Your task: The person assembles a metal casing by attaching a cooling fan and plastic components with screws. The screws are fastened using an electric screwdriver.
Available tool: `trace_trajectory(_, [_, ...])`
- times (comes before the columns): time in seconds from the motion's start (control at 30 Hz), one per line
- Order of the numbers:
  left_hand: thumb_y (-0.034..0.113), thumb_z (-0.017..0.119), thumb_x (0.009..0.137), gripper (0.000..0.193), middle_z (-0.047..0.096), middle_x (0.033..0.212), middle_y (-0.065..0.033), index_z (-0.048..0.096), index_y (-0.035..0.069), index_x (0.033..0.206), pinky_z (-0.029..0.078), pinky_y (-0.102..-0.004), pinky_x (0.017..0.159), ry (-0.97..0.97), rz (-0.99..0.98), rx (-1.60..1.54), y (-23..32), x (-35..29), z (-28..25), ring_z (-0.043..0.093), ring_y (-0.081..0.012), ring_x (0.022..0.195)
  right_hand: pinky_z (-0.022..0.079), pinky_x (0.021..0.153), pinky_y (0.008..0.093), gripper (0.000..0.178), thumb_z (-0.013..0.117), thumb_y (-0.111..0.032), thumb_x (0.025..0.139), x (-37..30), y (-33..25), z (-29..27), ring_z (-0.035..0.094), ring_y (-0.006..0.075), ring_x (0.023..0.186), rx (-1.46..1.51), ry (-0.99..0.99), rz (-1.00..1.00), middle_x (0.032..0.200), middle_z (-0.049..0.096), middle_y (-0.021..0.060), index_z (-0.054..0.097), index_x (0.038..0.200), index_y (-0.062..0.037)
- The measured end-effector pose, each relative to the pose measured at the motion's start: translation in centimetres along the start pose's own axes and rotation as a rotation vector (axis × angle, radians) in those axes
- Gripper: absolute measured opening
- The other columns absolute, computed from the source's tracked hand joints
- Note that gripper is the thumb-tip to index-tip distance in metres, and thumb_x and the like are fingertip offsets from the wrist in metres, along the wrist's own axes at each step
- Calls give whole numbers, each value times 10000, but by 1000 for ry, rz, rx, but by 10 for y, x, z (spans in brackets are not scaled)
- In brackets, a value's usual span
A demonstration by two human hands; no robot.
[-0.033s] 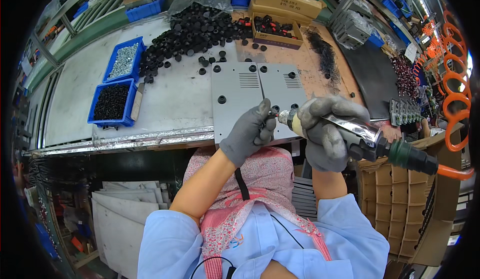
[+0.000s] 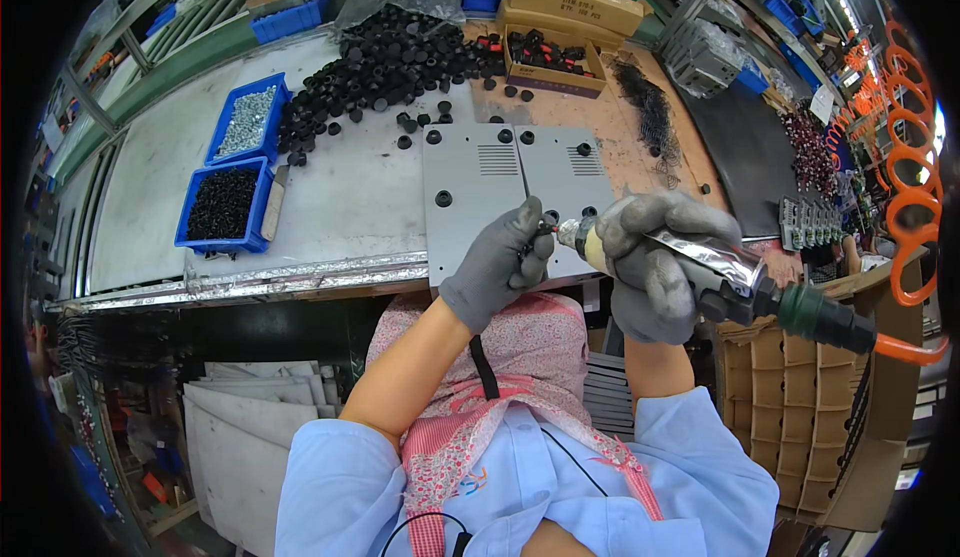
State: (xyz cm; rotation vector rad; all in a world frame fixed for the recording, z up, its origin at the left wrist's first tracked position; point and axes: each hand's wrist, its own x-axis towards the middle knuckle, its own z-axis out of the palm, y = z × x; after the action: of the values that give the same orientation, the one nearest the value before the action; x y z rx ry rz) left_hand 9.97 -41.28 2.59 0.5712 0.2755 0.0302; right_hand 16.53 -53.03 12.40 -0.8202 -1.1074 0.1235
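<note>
My gloved right hand [image 2: 660, 247] is wrapped around a pneumatic screwdriver [image 2: 712, 269], held nearly level with its nose toward the left. An orange air hose [image 2: 910, 345] runs from its rear end. At the driver's tip, my gloved left hand [image 2: 503, 260] is closed in a pinch. Small dark bits show between its fingers, too small to name. Both hands are above the near edge of two grey metal panels [image 2: 467, 165] lying side by side, each with vent slots. Black round feet [image 2: 444, 199] sit on the panels near their corners; my hands cover part of the right panel.
Left of the panels stand a blue bin of black screws [image 2: 222, 203] and a blue bin of silver parts [image 2: 247, 122]. Behind lies a heap of black feet [image 2: 390, 62], beside an open carton [image 2: 553, 65]. A coiled orange hose [image 2: 912, 177] hangs at right, above a divided cardboard box [image 2: 790, 407].
</note>
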Motion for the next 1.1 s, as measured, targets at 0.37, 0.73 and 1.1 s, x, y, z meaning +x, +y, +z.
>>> trace_trajectory(0.37, [427,563,847,475,572,750,-36,560,41,1124,440,-240,551,239,389,797,33,55,-40,522,-109,604,474,630,379,358,518,-170,741,14,-5,-14,544,224,698,-61,67,-122,917,548,154,457,1077,-64])
trace_trajectory(0.73, [345,615,775,340,576,1034,-108,619,137,1044,448,-361,809,704,467,1741,60,152,-65,562,-262,973,475,638,362,352,531,-114,738,26,33,-24,551,212,700,-77,125,0,936,561,166,445,1070,-32])
trace_trajectory(1.1, [357,596,779,253,608,932,-56,630,197,972,462,-381,713,536,568,1720,59,152,-73,593,-252,867,489,533,242,139,510,75,733,82,153,-42,596,142,620,-90,267,162,776,608,124,554,856,27])
